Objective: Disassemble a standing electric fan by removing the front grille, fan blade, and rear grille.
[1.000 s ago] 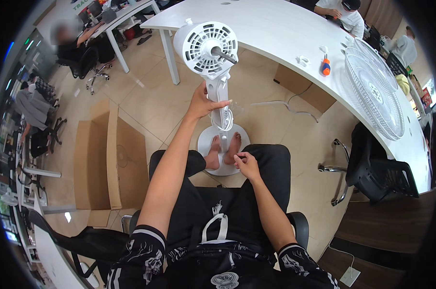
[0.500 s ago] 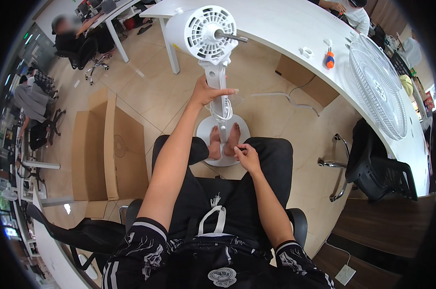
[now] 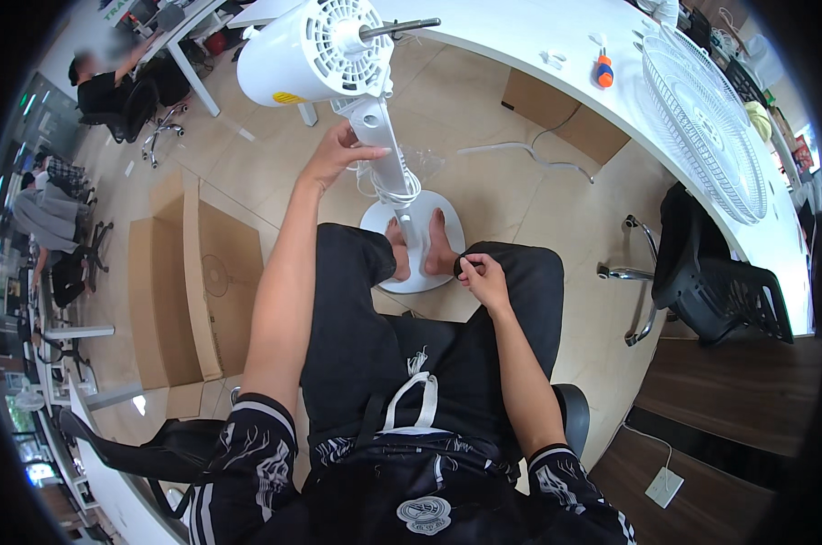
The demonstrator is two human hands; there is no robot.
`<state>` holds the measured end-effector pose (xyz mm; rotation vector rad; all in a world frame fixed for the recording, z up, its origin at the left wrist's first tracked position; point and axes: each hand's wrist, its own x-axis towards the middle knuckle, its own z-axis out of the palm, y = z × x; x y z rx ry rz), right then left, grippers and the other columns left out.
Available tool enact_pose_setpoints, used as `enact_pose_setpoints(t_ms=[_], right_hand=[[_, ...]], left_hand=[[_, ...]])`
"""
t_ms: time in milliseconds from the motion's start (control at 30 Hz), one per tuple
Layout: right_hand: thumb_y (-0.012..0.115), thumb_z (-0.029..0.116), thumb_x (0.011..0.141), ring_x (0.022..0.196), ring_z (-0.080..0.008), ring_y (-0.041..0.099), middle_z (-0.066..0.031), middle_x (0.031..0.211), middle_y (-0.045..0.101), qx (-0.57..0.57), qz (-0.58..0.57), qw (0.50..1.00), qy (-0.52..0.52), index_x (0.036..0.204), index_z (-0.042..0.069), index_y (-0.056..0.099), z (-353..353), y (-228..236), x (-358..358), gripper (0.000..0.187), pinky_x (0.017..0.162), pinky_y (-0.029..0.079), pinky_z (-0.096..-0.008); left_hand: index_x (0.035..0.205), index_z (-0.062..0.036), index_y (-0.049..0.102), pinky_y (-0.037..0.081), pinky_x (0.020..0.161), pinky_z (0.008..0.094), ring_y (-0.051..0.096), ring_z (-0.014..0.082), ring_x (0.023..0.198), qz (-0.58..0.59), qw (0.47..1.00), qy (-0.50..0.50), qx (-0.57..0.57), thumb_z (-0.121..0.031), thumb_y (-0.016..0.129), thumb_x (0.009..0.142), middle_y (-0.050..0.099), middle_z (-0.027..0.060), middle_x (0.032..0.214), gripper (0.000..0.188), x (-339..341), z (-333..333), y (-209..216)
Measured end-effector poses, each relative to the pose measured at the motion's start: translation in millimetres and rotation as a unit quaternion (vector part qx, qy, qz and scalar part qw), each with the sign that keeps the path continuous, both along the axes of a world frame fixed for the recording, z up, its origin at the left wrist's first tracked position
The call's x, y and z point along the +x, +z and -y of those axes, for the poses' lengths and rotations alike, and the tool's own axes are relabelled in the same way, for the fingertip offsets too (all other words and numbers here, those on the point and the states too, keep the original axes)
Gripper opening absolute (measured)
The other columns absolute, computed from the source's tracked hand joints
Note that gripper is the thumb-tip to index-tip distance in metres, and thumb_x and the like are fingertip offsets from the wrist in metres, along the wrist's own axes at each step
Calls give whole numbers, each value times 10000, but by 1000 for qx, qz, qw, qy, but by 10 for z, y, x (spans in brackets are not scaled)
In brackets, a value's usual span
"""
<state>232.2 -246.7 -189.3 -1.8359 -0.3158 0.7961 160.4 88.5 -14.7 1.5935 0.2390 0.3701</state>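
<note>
White fan (image 3: 384,159), grilles off, stands upper centre of the frame, its stem leaning toward upper left. Motor housing (image 3: 284,64) at the top, partly cut by the frame edge, yellow label on its underside; bare metal shaft (image 3: 402,27) points right. Left hand (image 3: 338,156) is at the stem just below the housing: fingers wrapped behind, thumb laid across the front, gripping. Coiled white cord (image 3: 400,193) hangs at the stem just below this hand. Round white base (image 3: 406,285) is on the floor near centre, both bare feet (image 3: 439,243) on it. Right hand (image 3: 485,282), right of centre over the knee: fingers drawn together on a small dark piece (image 3: 464,264), too small to identify. White surface (image 3: 511,23) curves from top centre to the right edge; on it, an orange-and-blue screwdriver (image 3: 604,69), a small white part (image 3: 554,59) to its left, and round white grilles (image 3: 706,127) farther right. Open cardboard box (image 3: 163,300) on the floor, left of centre
</note>
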Motion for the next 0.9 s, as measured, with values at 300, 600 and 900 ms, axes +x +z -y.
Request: enact_pose_setpoints(t_ms=[300, 600, 900], right_hand=[[695, 268, 889, 670, -135, 676, -102, 763, 702, -17, -8, 1000, 7, 1093, -29, 627, -122, -2, -68, 367, 644, 525, -264], [690, 264, 890, 674, -139, 682, -102, 758, 706, -50, 21, 998, 45, 1096, -24, 629, -323, -109, -112, 359, 648, 523, -266], [686, 278, 887, 699, -159, 696, -121, 779, 713, -94, 71, 984, 134, 1123, -20, 619, -617, -71, -390, 386, 662, 527, -286]], left_hand=[[1110, -28, 637, 516, 836, 304, 646, 129, 920, 43, 994, 43, 89, -164, 902, 599, 685, 47, 1023, 591, 85, 34, -81], [1203, -2, 585, 464, 945, 299, 613, 145, 1041, 199, 911, 307, 190, -272, 786, 810, 645, 119, 1124, 517, -94, 276, -523], [1165, 13, 519, 516, 717, 377, 669, 277, 842, -240, 922, 302, 21, -317, 384, 1022, 659, 183, 956, 384, -332, 434, -2734]])
